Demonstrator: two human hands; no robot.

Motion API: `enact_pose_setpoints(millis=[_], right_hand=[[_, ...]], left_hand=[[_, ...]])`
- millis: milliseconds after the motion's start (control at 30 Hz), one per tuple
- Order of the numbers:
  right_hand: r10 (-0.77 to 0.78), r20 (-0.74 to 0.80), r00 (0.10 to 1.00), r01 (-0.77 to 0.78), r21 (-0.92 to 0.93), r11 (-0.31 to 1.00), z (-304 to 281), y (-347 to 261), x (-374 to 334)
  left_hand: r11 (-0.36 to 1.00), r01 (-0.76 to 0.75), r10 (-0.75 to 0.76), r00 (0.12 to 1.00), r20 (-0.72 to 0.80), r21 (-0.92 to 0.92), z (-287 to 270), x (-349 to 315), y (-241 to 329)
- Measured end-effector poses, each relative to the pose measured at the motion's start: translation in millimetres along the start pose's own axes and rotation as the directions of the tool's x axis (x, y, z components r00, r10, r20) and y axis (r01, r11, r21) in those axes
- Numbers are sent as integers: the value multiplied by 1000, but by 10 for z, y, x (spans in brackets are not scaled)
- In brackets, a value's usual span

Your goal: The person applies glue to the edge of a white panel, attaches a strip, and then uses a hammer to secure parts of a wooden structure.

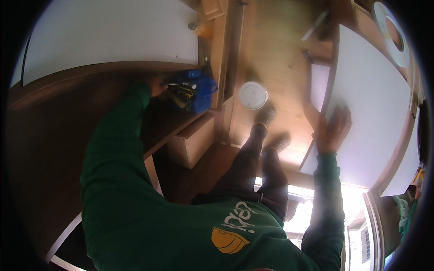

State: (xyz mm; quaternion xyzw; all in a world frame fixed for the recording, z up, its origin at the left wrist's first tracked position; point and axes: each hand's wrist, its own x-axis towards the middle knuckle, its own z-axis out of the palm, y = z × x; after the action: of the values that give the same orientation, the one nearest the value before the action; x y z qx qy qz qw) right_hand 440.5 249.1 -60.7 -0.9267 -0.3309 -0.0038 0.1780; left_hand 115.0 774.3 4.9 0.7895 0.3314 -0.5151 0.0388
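Observation:
My left hand (157, 86) is at the near edge of a blue tool bag (205, 92) on a dark brown surface. A thin shiny metal tool (177, 83) runs from my fingertips over the bag's mouth; the dim, blurred view does not show whether I grip it. Several tools with yellow and black parts (183, 92) lie in the bag, too jumbled to name. On the right, my right hand (335, 130) rests on a large white panel (370, 108), fingers stretched out and holding nothing.
A white round bucket (252, 95) stands on the wooden floor in front of my feet. Below the dark surface is a light wooden box (192, 144). A white ring-shaped roll (392, 34) lies at the far right. Another person's green sleeve (412, 212) shows at the right rim.

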Motion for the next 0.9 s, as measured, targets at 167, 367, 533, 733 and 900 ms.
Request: enact_pose_setpoints(millis=[167, 367, 533, 733, 900], right_hand=[[13, -15, 1000, -12, 99, 995, -16, 152, -63], [53, -36, 998, -37, 346, 938, -263, 132, -73], [101, -47, 994, -70, 438, 896, -688, 109, -335], [160, -90, 983, -101, 459, 883, -1040, 146, -803], [88, 470, 878, -448, 742, 499, -1302, 3, -1413]], left_hand=[[992, -8, 8, 1000, 5, 130, -223, -135, 241], [995, 57, -54, 998, -32, 85, -133, -53, -37], [992, -49, 72, 976, -208, 115, 150, -160, -95], [981, -154, 191, 883, -429, 121, 244, -221, 92], [886, -402, 464, 744, -481, 233, 109, -591, 800]])
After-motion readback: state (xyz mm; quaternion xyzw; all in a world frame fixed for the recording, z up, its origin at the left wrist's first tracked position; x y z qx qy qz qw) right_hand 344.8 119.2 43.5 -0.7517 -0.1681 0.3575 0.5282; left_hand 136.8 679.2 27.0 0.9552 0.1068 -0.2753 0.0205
